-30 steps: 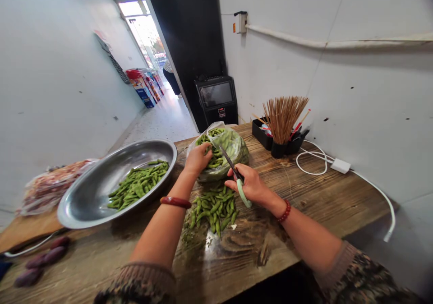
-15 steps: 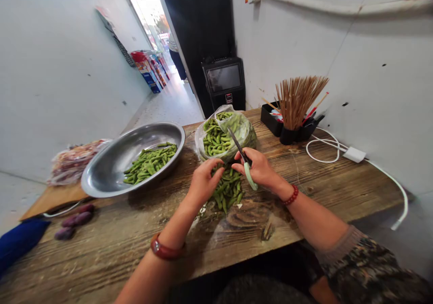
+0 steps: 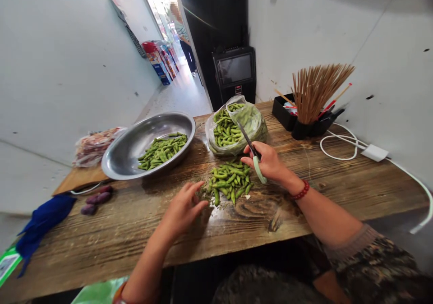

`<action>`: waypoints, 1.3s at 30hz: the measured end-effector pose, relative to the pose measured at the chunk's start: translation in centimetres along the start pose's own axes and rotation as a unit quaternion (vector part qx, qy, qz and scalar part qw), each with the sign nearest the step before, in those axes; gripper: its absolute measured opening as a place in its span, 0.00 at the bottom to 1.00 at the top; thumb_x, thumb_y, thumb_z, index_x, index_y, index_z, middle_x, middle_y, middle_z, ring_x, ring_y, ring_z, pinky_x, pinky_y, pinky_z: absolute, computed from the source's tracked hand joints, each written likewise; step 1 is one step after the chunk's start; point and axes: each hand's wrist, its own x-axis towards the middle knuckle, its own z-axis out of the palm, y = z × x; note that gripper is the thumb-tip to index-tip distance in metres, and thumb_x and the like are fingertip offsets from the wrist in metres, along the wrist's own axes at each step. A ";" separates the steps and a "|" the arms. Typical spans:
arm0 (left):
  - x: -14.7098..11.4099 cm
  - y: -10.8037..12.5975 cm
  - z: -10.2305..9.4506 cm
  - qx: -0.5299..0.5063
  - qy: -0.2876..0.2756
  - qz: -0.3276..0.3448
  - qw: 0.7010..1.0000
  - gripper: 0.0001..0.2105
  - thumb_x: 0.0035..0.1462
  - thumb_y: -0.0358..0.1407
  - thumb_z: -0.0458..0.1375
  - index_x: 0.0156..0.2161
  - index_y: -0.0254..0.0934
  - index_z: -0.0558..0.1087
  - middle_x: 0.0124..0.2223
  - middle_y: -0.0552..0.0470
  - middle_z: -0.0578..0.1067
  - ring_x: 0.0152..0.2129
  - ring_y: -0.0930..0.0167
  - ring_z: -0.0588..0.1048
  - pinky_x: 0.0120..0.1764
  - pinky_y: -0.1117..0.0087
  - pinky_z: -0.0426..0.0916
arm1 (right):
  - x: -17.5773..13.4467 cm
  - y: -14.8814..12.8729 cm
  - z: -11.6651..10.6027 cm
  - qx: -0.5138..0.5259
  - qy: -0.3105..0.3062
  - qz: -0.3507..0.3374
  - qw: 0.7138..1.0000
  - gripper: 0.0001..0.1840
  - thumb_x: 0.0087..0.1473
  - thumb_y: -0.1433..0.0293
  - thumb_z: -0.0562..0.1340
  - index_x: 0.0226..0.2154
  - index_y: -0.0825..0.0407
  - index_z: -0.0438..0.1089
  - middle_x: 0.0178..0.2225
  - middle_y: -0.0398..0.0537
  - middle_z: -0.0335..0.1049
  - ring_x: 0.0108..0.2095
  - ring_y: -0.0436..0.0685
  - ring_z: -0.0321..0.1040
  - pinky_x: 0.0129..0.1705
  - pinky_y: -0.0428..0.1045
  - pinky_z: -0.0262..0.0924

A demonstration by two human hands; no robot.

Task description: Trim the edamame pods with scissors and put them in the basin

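My right hand (image 3: 269,160) grips a pair of scissors (image 3: 260,168) with pale green handles, the dark blades pointing up and away to the left. Below those blades a loose pile of green edamame pods (image 3: 230,180) lies on the wooden table. Just left of the pile hovers my left hand (image 3: 184,207), fingers apart and holding nothing. Behind the pile stands a clear plastic bag (image 3: 255,123) full of more pods. A wide steel basin (image 3: 122,148), to the left, has a heap of pods on its right side.
Skewers (image 3: 307,92) stand in a black holder (image 3: 284,112) at the back right, beside a white cable (image 3: 375,153). Purple tubers (image 3: 98,198), a blue cloth (image 3: 47,218) and a bagged reddish item (image 3: 96,146) lie left. A person (image 3: 184,38) stands beyond the doorway.
My left hand has drawn back left and toward me from the pile, its fingers spreading. My right hand still holds the scissors. The whole view has shifted slightly.
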 end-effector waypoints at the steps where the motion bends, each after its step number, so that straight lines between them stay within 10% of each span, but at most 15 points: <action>1: -0.2 0.5 0.7 0.004 -0.009 0.016 1.000 0.24 0.52 0.35 0.60 0.55 0.42 0.67 0.43 0.48 0.71 0.31 0.68 0.73 0.37 0.64 0.71 | -0.1 0.0 0.1 0.000 -0.005 0.000 1.000 0.09 0.49 0.67 0.66 0.32 0.52 0.67 0.27 0.41 0.65 0.26 0.50 0.60 0.30 0.46 0.55; 9: 5.4 3.2 5.4 0.001 0.017 0.093 0.996 0.21 0.48 0.22 0.56 0.50 0.35 0.70 0.45 0.43 0.66 0.42 0.65 0.69 0.47 0.61 0.68 | -0.3 0.3 0.6 -0.014 -0.028 -0.012 0.999 0.10 0.49 0.67 0.66 0.32 0.53 0.66 0.26 0.41 0.64 0.26 0.49 0.59 0.30 0.45 0.55; 14: 8.1 2.5 4.1 -0.046 0.059 0.107 0.991 0.14 0.51 0.25 0.56 0.45 0.34 0.73 0.41 0.46 0.70 0.34 0.69 0.71 0.41 0.65 0.69 | -0.2 0.4 0.6 -0.015 -0.028 -0.012 0.999 0.10 0.49 0.67 0.67 0.32 0.53 0.66 0.26 0.40 0.63 0.26 0.49 0.59 0.30 0.45 0.55; 20: 8.6 0.6 1.0 -0.127 0.142 0.020 0.981 0.10 0.56 0.35 0.56 0.41 0.34 0.75 0.32 0.50 0.75 0.25 0.72 0.70 0.31 0.70 0.66 | -0.1 -0.1 0.3 -0.007 -0.040 -0.021 0.999 0.10 0.50 0.67 0.66 0.32 0.53 0.66 0.27 0.41 0.63 0.26 0.49 0.59 0.31 0.45 0.55; 39: 7.5 2.5 4.8 0.012 0.069 0.123 0.990 0.08 0.54 0.27 0.54 0.36 0.37 0.75 0.36 0.47 0.71 0.37 0.65 0.70 0.40 0.65 0.65 | -0.9 -0.5 1.6 -0.040 -0.137 -0.081 0.986 0.12 0.50 0.64 0.67 0.33 0.54 0.67 0.30 0.45 0.66 0.31 0.53 0.62 0.34 0.47 0.57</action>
